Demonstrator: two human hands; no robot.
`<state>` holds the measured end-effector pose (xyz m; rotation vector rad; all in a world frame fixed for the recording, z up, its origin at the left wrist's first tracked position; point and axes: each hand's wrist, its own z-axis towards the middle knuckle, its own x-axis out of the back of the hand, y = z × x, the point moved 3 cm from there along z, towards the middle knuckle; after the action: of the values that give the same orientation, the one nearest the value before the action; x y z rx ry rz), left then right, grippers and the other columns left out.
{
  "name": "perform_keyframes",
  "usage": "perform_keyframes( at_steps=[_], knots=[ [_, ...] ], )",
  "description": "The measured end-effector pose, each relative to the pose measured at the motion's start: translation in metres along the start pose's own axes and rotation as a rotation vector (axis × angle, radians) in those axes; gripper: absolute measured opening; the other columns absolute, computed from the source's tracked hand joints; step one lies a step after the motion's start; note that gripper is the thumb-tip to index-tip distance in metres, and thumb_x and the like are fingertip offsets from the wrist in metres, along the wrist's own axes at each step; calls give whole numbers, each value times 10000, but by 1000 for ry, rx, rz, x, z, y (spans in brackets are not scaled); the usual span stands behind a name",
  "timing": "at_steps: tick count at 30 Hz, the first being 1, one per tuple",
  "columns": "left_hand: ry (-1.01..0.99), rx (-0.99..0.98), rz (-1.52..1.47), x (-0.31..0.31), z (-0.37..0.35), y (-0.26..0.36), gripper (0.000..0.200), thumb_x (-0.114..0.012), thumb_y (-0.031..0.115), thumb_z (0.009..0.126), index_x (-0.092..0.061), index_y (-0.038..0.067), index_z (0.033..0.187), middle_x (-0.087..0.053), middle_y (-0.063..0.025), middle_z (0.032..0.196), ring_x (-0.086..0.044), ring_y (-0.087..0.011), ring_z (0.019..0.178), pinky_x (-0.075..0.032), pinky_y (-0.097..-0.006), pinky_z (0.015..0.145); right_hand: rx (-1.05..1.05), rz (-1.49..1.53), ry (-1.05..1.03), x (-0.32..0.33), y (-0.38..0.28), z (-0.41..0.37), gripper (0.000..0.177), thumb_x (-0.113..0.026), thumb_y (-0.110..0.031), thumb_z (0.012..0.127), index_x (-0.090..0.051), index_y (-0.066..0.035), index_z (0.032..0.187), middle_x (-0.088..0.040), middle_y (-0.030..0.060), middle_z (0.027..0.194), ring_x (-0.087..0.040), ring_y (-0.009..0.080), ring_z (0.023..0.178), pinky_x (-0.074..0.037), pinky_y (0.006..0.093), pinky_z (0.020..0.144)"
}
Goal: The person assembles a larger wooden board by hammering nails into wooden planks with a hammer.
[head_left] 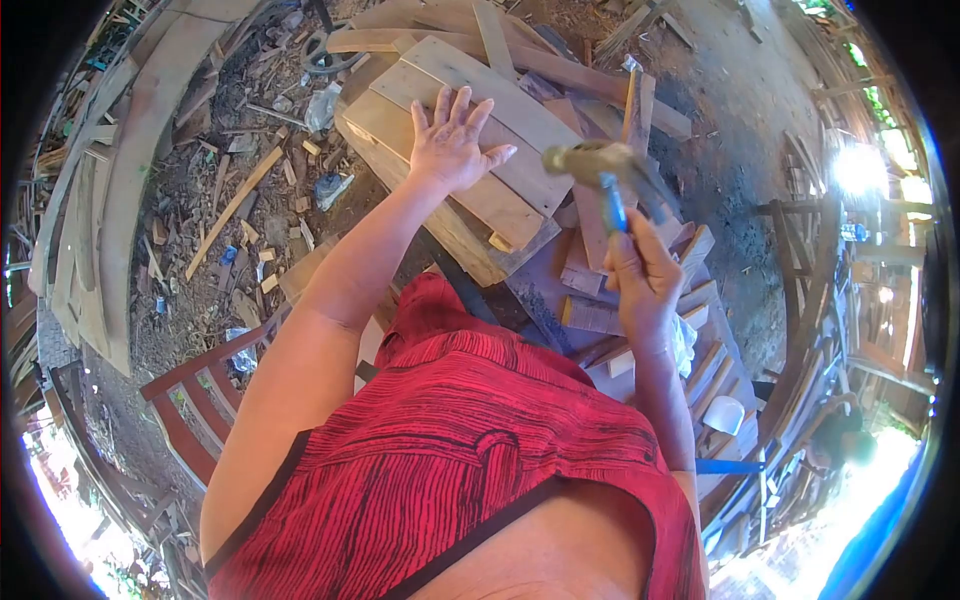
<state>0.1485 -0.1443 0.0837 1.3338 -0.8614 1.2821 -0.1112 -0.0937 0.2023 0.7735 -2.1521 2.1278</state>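
Note:
My left hand (452, 143) lies flat with its fingers spread on a panel of pale wooden planks (490, 205). Beneath the panel is a thick wooden block (455, 245). In my right hand (645, 275) is a claw hammer (590, 162), gripped by its blue handle. The hammer's head is blurred by motion and hangs to the right of the panel, above offcuts of wood. No nail can be made out on the planks.
Long boards (145, 150) lean on the left. Wood scraps and a plastic bag (322, 107) litter the ground. A brown slatted chair (190, 425) stands at lower left. Several cut pieces (590, 315) lie by my right arm. A curved beam (580, 75) crosses behind the panel.

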Motion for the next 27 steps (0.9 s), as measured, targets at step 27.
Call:
perform_keyframes(
  at_steps=[27],
  knots=[
    [-52,16,24,5,1,1,825,-421,715,846,-297,194,1473,-192,-104,1559,-98,-305,1453,-45,-578,1147,3,5,6,6,11,-8,313,-584,-142,944,-584,-21,1233,-561,-19,802,-490,65,654,-423,240,578]
  ],
)
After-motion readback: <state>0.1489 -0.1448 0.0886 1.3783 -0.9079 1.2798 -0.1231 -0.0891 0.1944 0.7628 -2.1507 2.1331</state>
